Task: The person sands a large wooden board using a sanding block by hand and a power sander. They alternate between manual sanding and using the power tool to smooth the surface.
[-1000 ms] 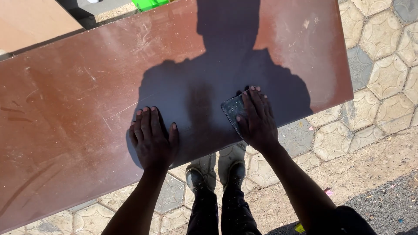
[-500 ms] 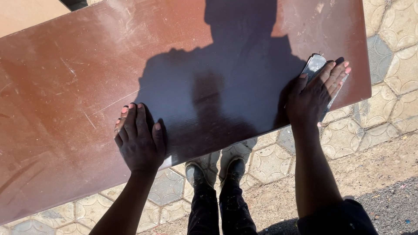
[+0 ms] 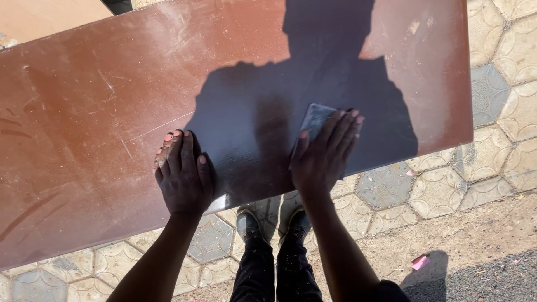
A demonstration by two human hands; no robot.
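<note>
Over a paved yard of pale hexagonal stone tiles (image 3: 503, 168), a long reddish-brown laminated wooden board (image 3: 112, 140) lies flat across the view. Its long axis runs from the left edge to the right, with the right end tilted slightly away from the person. The near long edge passes just above the person's dark, dust-speckled shoes (image 3: 271, 223).

The left hand (image 3: 182, 173) rests palm down near that edge, fingers together and flat on the board, holding nothing. It seems to steady the panel. The right hand (image 3: 321, 154) presses a small dark-grey rectangular sheet of sandpaper (image 3: 314, 118) against the board, fingers spread and laid over it. Only the sheet's far corner shows beyond the fingertips, pointing up and away from the person, within the person's shadow (image 3: 313, 78) on the surface.

The step in hand looks like rubbing down the board's face near the front edge. The next move probably calls for firm, even downward pressure while sliding the sheet along the board's length, and for the left hand to hold the panel against shifting.
</note>
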